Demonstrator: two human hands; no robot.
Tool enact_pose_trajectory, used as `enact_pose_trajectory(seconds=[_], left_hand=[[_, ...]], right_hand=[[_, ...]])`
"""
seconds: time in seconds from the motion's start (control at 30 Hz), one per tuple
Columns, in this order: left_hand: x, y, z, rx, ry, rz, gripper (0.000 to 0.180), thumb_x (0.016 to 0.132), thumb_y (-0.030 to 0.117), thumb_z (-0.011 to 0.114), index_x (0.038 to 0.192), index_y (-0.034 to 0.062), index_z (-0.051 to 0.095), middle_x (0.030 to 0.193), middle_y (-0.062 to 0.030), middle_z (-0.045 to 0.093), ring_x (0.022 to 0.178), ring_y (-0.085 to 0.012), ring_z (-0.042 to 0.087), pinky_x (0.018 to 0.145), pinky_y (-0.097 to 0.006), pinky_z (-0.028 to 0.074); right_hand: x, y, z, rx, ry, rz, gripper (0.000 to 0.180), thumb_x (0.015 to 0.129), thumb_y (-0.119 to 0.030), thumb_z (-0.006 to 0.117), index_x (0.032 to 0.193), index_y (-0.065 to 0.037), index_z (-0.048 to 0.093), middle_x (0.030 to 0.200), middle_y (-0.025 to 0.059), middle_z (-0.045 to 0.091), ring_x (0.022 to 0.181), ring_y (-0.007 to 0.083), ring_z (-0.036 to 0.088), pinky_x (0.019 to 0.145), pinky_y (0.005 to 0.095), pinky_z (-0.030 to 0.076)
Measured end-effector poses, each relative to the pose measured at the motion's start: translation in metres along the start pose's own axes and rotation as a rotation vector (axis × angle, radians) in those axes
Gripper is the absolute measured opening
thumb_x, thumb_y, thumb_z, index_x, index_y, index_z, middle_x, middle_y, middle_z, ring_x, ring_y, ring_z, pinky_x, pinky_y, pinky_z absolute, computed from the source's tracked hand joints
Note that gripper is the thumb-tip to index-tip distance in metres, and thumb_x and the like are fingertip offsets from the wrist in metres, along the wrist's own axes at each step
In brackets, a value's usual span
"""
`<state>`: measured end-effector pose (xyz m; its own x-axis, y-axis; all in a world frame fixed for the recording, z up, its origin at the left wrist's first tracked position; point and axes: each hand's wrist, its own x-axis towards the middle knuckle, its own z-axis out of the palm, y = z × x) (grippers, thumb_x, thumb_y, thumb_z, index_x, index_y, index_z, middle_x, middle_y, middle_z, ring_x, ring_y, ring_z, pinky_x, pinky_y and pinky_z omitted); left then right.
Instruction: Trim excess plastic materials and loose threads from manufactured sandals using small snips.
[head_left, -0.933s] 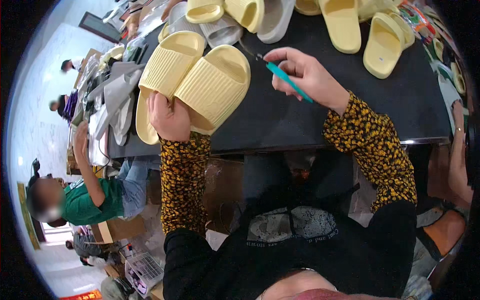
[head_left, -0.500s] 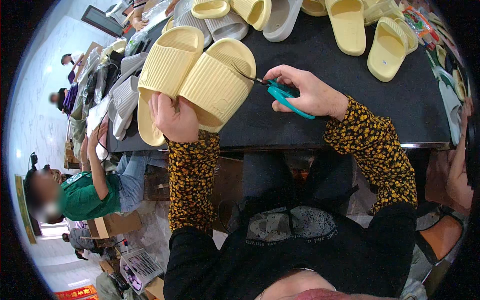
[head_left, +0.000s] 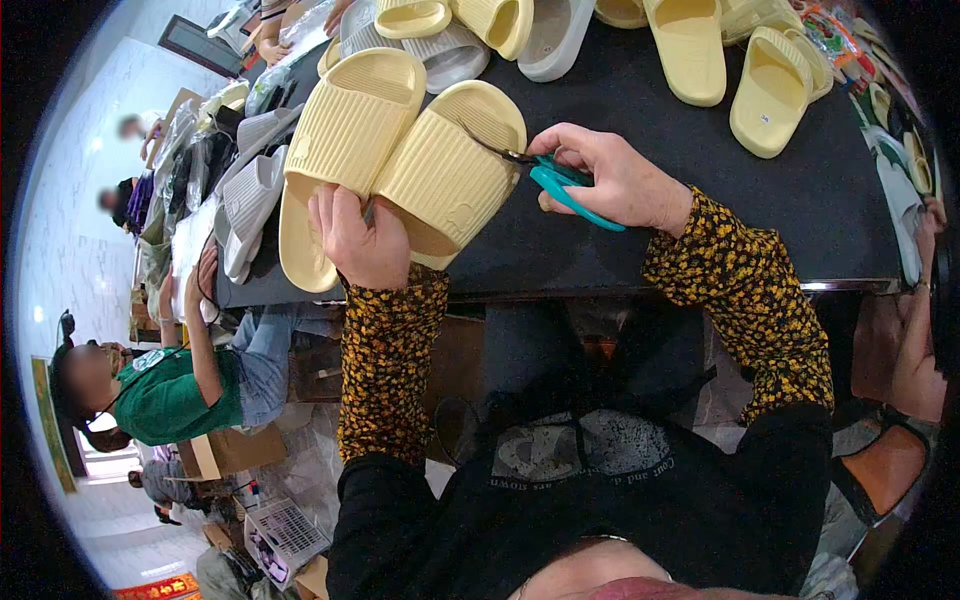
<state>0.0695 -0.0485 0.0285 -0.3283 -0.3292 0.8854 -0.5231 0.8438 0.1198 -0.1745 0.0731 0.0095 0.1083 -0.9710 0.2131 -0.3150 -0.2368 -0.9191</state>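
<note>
Yellow foam is what I have in my grip: my left hand [head_left: 365,235] is closed around the heel ends of a pair of pale yellow slide sandals [head_left: 400,165], holding them sole-up and side by side at the near edge of the black tabletop [head_left: 640,210], their toes pointing away from me. My right hand [head_left: 615,180] is wrapped around teal thread snips [head_left: 560,180], fingers curled shut on the handle, with the dark blades touching the right-hand sandal's edge near its toe.

I judge the slides light and springy, with ribbed soles that give good purchase, so they shouldn't slip; the foam is soft enough that a blade could nick it, so pinching both heels together seems the steadiest hold.

Farther across the tabletop lie more yellow slides [head_left: 770,90], some sole-down, and a few white slides [head_left: 450,55] just beyond my pair. To my left, grey sandals [head_left: 245,200] are stacked along the tabletop's end, and a person in a green shirt [head_left: 165,395] sits below it.
</note>
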Motion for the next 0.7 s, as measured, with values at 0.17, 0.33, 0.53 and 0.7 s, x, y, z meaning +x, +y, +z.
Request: enact_pose_trajectory(seconds=[0.17,0.33,0.53,0.7], left_hand=[[-0.001,-0.001,-0.004,-0.004,-0.041,0.006,0.019,0.064,-0.005,0.058,0.083,-0.0021,0.057,0.084,-0.0171,0.057,0.078,-0.0371,0.05,0.074,-0.045,0.04],[0.0,0.009,-0.01,-0.067,-0.117,0.011,0.018,0.062,-0.006,0.058,0.079,-0.0014,0.056,0.081,-0.0155,0.055,0.076,-0.0359,0.049,0.072,-0.044,0.039],[0.007,0.019,-0.017,-0.021,-0.174,0.155,0.015,0.062,-0.004,0.059,0.077,-0.0001,0.057,0.081,-0.013,0.056,0.076,-0.0333,0.049,0.073,-0.043,0.039],[0.012,0.03,-0.021,-0.049,-0.215,0.202,0.014,0.061,-0.002,0.061,0.075,0.0009,0.058,0.085,-0.0114,0.059,0.078,-0.0316,0.051,0.074,-0.041,0.039]], right_hand=[[0.0,-0.002,0.002,0.115,0.039,-0.009,0.044,0.082,-0.011,0.07,0.118,-0.001,0.049,0.09,0.0043,0.06,0.081,0.0076,0.056,0.074,0.0232,0.046],[-0.001,-0.006,0.001,0.022,0.137,-0.051,0.043,0.082,-0.011,0.07,0.118,-0.001,0.049,0.089,0.0037,0.06,0.081,0.0075,0.057,0.074,0.0232,0.047],[0.001,0.0,-0.003,-0.199,0.247,-0.184,0.045,0.08,-0.019,0.07,0.117,-0.003,0.051,0.097,0.0132,0.064,0.09,0.0211,0.064,0.08,0.0318,0.05],[-0.002,-0.01,-0.008,-0.208,0.172,-0.135,0.05,0.078,-0.01,0.073,0.121,-0.002,0.049,0.105,0.0085,0.059,0.096,0.0146,0.057,0.087,0.0293,0.047]])
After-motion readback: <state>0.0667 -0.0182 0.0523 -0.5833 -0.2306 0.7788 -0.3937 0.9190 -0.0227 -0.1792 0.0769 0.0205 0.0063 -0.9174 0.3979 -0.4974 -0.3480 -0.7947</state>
